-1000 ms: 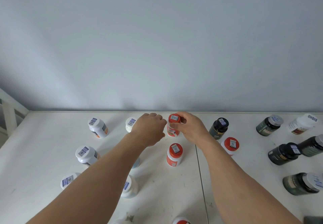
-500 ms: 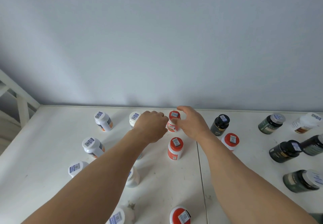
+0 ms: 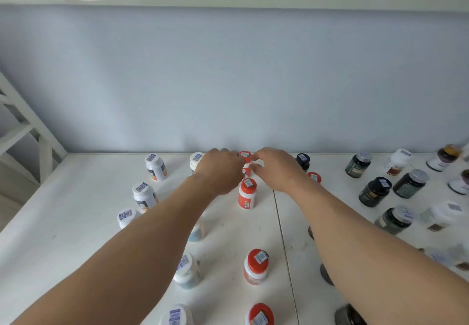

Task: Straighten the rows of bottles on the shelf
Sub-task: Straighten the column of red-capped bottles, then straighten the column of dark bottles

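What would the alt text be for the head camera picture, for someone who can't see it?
Two bare hands, left hand and right hand, close around a red-capped bottle at the back of a white shelf. More red-capped bottles line up toward the viewer, white-capped bottles stand on the left, and dark bottles on the right.

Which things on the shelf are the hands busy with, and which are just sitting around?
Busy with:
left hand
right hand
red-capped bottle at the back
the other red-capped bottles in its row

Just sitting around:
white-capped bottles
dark bottles
shelf frame
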`<action>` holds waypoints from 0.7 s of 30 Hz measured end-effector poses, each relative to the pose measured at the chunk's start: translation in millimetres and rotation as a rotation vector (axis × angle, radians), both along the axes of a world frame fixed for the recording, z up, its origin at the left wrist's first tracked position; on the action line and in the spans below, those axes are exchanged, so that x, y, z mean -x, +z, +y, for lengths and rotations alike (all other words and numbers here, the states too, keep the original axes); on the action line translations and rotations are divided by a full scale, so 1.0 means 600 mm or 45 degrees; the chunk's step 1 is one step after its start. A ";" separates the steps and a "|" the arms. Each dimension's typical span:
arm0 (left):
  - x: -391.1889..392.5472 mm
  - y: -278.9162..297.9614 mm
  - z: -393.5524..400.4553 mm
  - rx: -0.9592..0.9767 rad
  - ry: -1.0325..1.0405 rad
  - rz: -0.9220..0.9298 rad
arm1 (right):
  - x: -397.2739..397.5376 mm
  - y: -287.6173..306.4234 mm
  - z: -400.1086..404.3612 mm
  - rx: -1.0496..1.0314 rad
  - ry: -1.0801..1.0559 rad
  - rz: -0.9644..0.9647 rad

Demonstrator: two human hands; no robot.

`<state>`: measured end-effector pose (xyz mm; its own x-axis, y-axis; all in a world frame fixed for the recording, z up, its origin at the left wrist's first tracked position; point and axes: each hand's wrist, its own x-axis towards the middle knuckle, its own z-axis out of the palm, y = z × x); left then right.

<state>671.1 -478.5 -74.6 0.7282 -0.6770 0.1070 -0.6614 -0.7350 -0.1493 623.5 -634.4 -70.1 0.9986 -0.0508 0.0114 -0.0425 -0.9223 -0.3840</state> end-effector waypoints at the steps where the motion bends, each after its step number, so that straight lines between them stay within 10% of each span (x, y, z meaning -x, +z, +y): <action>1: 0.013 0.005 0.004 0.019 -0.025 -0.013 | 0.018 0.006 0.005 -0.004 -0.017 -0.010; 21: 0.344 0.014 -0.026 0.022 -0.191 -0.029 | 0.367 0.026 -0.031 -0.045 -0.236 -0.134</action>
